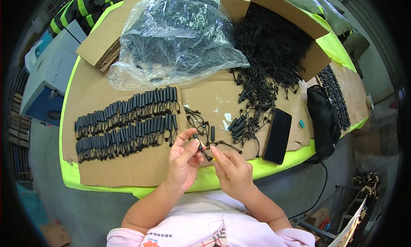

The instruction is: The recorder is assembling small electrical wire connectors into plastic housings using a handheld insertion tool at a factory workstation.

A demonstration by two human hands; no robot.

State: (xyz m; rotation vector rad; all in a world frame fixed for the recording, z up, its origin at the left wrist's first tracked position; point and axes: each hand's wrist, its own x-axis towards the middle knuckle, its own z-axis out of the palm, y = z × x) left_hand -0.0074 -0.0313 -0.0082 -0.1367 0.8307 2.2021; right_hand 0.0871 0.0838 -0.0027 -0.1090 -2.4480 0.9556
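Note:
A short black tube (196, 137) with a braided cord loop hanging from it is pinched between the thumb and fingers of my left hand (183, 163). Close on its right, my right hand (234, 172) is closed at the fingertips by the cord's lower end. A small yellow bit shows at those fingertips, too small to name. Beyond the hands lie loose black cords (195, 117) and a single black tube (212, 133). Finished-looking tubes with cord loops (115, 114) are laid in two rows on cardboard to the left.
A small pile of tubes (237, 128) lies beside a black phone (277, 136). Black cords spill from an open carton (295, 13). A clear plastic bag (180, 41) of dark pieces stands at the back. On the right is a black pouch (321, 122).

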